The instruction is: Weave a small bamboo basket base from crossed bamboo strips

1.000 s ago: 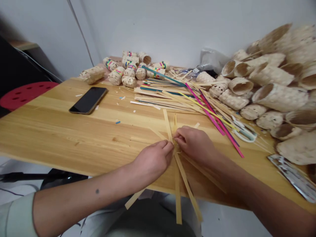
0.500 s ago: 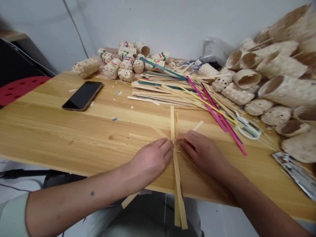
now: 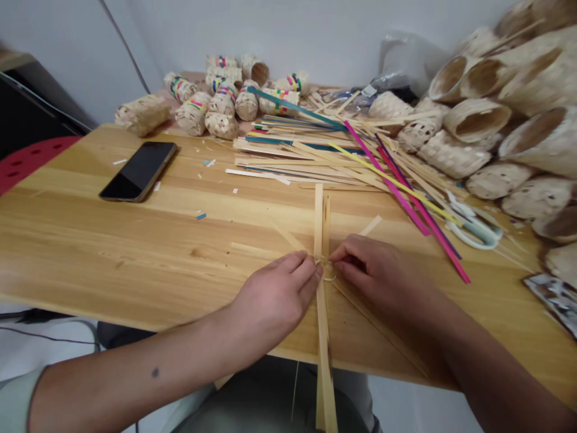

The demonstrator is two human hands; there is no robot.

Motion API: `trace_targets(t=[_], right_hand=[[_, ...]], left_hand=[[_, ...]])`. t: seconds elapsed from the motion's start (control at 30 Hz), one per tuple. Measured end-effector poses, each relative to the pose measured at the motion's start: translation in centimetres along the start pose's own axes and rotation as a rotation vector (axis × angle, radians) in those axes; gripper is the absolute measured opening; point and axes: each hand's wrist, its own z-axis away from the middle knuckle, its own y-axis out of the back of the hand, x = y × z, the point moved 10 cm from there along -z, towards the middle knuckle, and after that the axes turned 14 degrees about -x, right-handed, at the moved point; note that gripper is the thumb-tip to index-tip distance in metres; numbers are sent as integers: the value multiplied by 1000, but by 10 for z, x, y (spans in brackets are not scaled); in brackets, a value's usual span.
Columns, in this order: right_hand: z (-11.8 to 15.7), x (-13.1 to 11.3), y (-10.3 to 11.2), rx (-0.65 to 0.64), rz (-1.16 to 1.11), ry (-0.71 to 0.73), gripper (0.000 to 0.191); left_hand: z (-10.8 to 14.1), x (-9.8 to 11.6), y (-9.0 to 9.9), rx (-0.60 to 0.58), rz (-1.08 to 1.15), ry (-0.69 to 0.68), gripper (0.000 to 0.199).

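Several pale bamboo strips [image 3: 318, 219] cross each other at the table's front edge, spreading like a star, and some hang past the edge. My left hand [image 3: 282, 291] has its fingers closed on the strips at their crossing. Just right of it, my right hand [image 3: 372, 267] is pinched on a thin pale strand [image 3: 331, 278], which loops around the crossing. The exact grip of both sets of fingertips is partly hidden.
A phone [image 3: 139, 171] lies at left. Small woven baskets [image 3: 192, 114] stand at the back, and larger woven tubes [image 3: 478, 120] are piled at right. Loose strips [image 3: 288, 162] lie between them, with white-handled scissors [image 3: 478, 231] and a printed packet [image 3: 552, 300] nearby.
My right hand has drawn slightly to the right, widening the gap between my hands. My left hand stays at the crossing. The camera view has shifted a little.
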Motion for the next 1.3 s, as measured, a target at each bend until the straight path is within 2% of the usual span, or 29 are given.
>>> trace_targets(t=[0.23, 0.43, 0.57, 0.7, 0.77, 0.87, 0.97, 1.07, 1.17, 1.3], right_hand=[[1, 5, 1, -41, -31, -33, 14], [3, 5, -2, -96, 29, -24, 16], [7, 1, 0, -30, 66, -55, 14], [6, -4, 0, 19, 84, -49, 14], [4, -4, -1, 35, 81, -47, 17], [1, 2, -2, 36, 29, -61, 11], [-2, 10, -4, 40, -14, -78, 12], [-3, 12, -4, 57, -38, -55, 12], [-3, 13, -4, 58, -56, -46, 11], [-2, 11, -4, 44, -31, -56, 9]], left_hand=[[8, -8, -11, 13, 196, 10, 34], [9, -11, -22, 6, 250, 22, 35], [5, -9, -16, 28, 219, -15, 31], [2, -9, -4, -9, 165, -67, 26], [0, -12, 2, -13, 185, -83, 25], [-3, -23, 8, -1, 270, -68, 23], [-6, -33, 9, 3, 321, -36, 19], [-10, -40, 5, -45, 351, -27, 21], [-16, -44, -2, -131, 448, -49, 31], [-23, -49, -2, -144, 527, -87, 29]])
